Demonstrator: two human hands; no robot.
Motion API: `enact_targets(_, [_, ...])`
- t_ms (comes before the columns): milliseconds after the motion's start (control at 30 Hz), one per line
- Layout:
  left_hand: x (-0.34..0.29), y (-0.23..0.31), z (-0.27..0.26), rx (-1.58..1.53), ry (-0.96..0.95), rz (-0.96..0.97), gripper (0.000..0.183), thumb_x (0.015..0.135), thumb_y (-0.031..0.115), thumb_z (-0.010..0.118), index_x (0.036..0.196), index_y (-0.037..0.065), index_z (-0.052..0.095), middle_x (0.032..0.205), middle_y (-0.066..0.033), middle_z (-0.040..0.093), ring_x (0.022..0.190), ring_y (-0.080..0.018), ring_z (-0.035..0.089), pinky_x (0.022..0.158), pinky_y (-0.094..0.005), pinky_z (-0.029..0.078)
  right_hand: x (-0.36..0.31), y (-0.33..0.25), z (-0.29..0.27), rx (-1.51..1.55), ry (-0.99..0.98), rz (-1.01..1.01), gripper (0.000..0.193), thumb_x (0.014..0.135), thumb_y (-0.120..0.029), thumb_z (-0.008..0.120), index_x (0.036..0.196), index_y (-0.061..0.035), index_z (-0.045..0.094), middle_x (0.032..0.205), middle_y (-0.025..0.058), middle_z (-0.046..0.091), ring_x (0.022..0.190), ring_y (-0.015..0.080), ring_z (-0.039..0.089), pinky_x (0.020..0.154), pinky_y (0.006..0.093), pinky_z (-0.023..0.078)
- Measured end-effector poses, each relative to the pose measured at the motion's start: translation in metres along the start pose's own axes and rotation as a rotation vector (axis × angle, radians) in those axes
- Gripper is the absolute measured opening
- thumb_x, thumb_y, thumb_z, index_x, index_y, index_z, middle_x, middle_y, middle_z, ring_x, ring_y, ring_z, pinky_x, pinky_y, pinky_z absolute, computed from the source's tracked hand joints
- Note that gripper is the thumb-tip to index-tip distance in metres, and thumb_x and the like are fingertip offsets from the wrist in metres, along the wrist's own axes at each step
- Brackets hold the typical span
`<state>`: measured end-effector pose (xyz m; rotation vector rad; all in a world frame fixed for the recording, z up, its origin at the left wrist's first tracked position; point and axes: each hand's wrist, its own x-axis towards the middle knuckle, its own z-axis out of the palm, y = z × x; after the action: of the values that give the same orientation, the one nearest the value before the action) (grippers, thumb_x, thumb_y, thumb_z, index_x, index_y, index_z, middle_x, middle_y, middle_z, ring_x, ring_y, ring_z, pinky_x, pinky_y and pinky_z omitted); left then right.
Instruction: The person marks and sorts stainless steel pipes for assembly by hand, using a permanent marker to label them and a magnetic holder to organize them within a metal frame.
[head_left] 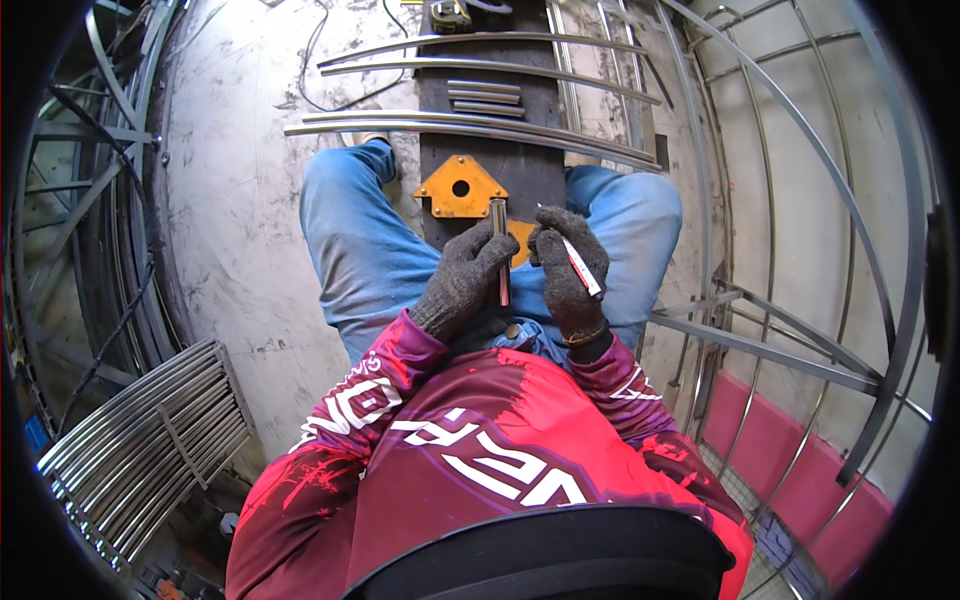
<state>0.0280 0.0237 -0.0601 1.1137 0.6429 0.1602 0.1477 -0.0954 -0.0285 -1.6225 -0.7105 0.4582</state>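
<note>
In a dark grey knitted glove, my left hand is closed round a short shiny metal tube, held upright in the picture before my lap. My right hand, gloved alike, grips a white marker pen with red print; its thin tip points up and left, apart from the tube. Just beyond my hands an orange house-shaped welding magnet with a round hole lies on a dark board. A second orange magnet is partly hidden behind my hands.
Several short tubes lie on the dark board. Long metal tubes cross it. A tape measure sits at the far end. Metal frames stand at right, and a tube rack at lower left.
</note>
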Motion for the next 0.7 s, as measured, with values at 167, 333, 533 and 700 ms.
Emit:
enact_targets(167, [-0.007, 0.006, 0.002, 0.065, -0.078, -0.042, 0.032, 0.098, 0.023, 0.061, 0.118, -0.002, 0.064, 0.102, -0.0023, 0.065, 0.093, -0.0097, 0.057, 0.082, -0.0269, 0.047, -0.002, -0.01, 0.003, -0.042, 0.026, 0.106, 0.021, 0.09, -0.004, 0.066, 0.109, 0.0, 0.058, 0.093, 0.0135, 0.065, 0.084, 0.0252, 0.067, 0.073, 0.0356, 0.053])
enact_targets(333, [0.004, 0.003, 0.008, 0.078, -0.023, 0.055, 0.029, 0.095, 0.024, 0.06, 0.104, -0.003, 0.064, 0.084, -0.0063, 0.06, 0.077, -0.0113, 0.053, 0.069, -0.031, 0.046, 0.005, -0.006, 0.008, -0.27, 0.043, -0.154, 0.022, 0.09, -0.003, 0.066, 0.109, -0.0024, 0.055, 0.093, 0.0153, 0.064, 0.08, 0.0334, 0.068, 0.07, 0.0395, 0.053])
enact_targets(533, [0.014, -0.012, 0.003, -0.028, -0.052, -0.013, 0.031, 0.095, 0.021, 0.061, 0.115, -0.003, 0.064, 0.091, -0.0049, 0.063, 0.083, -0.0116, 0.056, 0.076, -0.0306, 0.049, 0.002, -0.006, 0.008, -0.304, 0.017, -0.065, 0.021, 0.09, -0.003, 0.067, 0.108, -0.0031, 0.057, 0.093, 0.0171, 0.065, 0.082, 0.0359, 0.069, 0.069, 0.0413, 0.053])
enact_targets(700, [0.014, -0.012, 0.004, -0.024, -0.064, -0.02, 0.029, 0.092, 0.016, 0.061, 0.113, -0.003, 0.064, 0.094, -0.007, 0.065, 0.088, -0.0126, 0.058, 0.082, -0.0312, 0.05, 0.006, -0.02, 0.01, -0.316, 0.003, -0.098, 0.022, 0.088, -0.001, 0.07, 0.107, -0.0023, 0.059, 0.093, 0.017, 0.066, 0.083, 0.0348, 0.07, 0.069, 0.0395, 0.054])
